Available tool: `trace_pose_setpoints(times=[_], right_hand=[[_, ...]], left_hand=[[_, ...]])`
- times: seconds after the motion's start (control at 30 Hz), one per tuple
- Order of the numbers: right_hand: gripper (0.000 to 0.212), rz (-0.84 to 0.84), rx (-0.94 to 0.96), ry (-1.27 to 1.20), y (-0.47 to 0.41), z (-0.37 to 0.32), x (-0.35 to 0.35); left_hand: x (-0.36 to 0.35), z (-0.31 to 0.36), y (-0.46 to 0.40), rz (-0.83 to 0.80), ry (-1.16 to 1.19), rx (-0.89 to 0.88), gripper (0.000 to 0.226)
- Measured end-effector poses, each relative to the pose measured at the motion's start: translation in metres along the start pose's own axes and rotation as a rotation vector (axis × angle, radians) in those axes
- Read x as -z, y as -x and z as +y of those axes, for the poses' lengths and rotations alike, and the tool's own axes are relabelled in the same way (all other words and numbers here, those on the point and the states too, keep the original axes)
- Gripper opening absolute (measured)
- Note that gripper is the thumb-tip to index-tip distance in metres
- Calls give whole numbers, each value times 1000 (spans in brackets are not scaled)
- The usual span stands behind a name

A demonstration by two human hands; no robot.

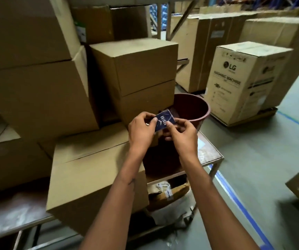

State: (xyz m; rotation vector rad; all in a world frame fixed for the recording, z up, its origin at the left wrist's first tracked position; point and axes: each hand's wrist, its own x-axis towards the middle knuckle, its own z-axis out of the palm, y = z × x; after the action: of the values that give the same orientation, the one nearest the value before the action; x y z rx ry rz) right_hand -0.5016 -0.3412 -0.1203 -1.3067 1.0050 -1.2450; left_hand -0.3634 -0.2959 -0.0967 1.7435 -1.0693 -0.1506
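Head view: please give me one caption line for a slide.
Left hand and right hand pinch a dark blue packet before a maroon bucket and stacked cardboard boxes.

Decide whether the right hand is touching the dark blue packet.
Touching. The head view shows the right hand pinching the dark blue packet at its right edge; the left hand pinches the other edge.

- Left hand [141,129] and right hand [182,134] pinch a dark blue card [164,121] between them.
- Maroon bucket [197,107] directly behind the card.
- Cardboard boxes [134,65] stacked at left.
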Motion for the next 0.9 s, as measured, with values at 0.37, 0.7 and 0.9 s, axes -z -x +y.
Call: trace_pose_setpoints(times=[0.37, 0.7, 0.9], right_hand=[[28, 115, -65, 301, -92, 17, 75], [54, 59, 29, 704, -196, 21, 72], [49, -16, 166, 1018, -216, 38, 78]], left_hand=[[-109, 25, -33, -41, -32, 87, 22], [-170, 35, -97, -140, -360, 161, 36], [-190, 38, -99, -140, -603, 142, 34]])
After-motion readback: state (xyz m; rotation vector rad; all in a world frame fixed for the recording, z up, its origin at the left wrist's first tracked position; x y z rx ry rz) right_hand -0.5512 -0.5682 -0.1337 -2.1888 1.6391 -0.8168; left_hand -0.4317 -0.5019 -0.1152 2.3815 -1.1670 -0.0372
